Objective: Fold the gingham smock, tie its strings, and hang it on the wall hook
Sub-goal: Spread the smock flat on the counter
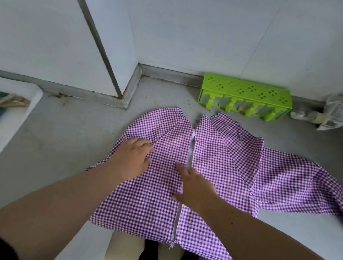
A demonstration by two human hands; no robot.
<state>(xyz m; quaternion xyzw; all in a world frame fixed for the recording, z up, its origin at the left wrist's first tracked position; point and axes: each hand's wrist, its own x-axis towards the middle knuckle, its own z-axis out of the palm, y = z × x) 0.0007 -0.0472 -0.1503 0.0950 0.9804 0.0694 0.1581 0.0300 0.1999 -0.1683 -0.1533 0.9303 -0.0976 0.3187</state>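
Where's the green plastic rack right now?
In the head view, the green rack sits on the counter against the back wall, upper right, just beyond the gingham smock and left of a crumpled plastic package.

The gingham smock (pixel 214 162) is partly covered by both hands: the left hand (pixel 132 159) hides the cloth beneath its palm, and the right hand (pixel 195 185) conceals a stretch of the white centre seam. The smock's right sleeve runs out of frame at the right edge. Its near hem drops over the front edge of the surface (pixel 55 143), out of sight. The print on the white packet (pixel 337 112) is too blurred to read, and the white tray (pixel 10 120) is cut off at the left edge.
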